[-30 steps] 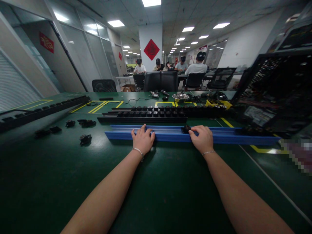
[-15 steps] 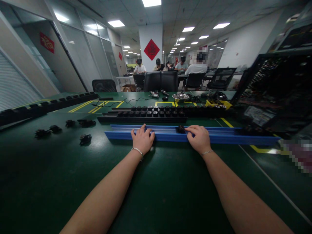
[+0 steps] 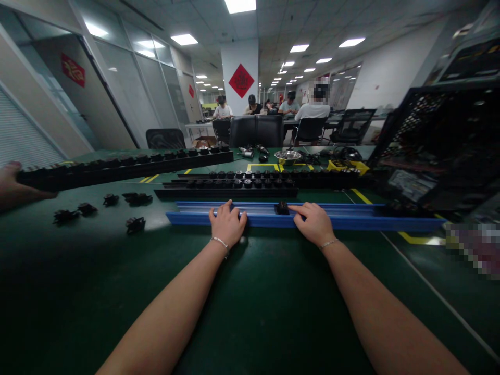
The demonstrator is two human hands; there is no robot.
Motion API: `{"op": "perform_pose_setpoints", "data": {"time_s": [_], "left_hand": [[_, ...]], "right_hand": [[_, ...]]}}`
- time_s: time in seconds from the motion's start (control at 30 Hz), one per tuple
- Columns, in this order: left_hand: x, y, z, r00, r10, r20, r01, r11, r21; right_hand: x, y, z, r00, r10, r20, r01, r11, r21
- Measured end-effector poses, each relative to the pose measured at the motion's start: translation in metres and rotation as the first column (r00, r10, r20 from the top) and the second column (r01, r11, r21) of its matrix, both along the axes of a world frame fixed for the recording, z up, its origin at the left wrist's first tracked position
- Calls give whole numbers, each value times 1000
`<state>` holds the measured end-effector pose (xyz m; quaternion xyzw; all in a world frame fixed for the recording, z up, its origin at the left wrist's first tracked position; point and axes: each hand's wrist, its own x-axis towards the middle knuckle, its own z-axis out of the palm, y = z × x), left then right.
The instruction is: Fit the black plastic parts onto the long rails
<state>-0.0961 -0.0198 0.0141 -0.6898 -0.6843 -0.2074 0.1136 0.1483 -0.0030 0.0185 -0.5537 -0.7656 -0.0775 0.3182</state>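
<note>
The green worktop (image 3: pixel 250 312) carries a long blue channel with two upright walls (image 3: pixel 371 224). Beyond the channel lie long black rails studded with round black parts (image 3: pixel 219 192); past its left end extends a similar black rail (image 3: pixel 136 171) (another person's hand (image 3: pixel 19 188) grips it). The left hand (image 3: pixel 228 225) lies fingers spread over the channel's near wall; the right hand (image 3: pixel 313 224) points its index finger against a small black block (image 3: pixel 282 208) inside the channel. Whether either hand also grips the wall, I cannot tell. Left of the channel sit loose black pieces (image 3: pixel 135 224).
</note>
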Motion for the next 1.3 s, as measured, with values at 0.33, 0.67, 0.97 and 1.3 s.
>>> {"op": "perform_pose_setpoints", "data": {"time_s": [0.33,0.67,0.97,1.3], "left_hand": [[1,-3,-2,995,-92,-23,94,991,97],[1,-1,-2,959,-281,-12,281,951,132],[6,-7,0,928,-370,-53,373,925,67],[11,-10,-1,897,-425,-120,428,904,-1]], "right_hand": [[-4,-4,1,997,26,71,-28,999,26],[-14,-9,3,976,96,197,-93,995,-25],[-23,-12,5,964,143,224,-129,989,-77],[-32,-16,7,951,166,261,-135,982,-132]]}}
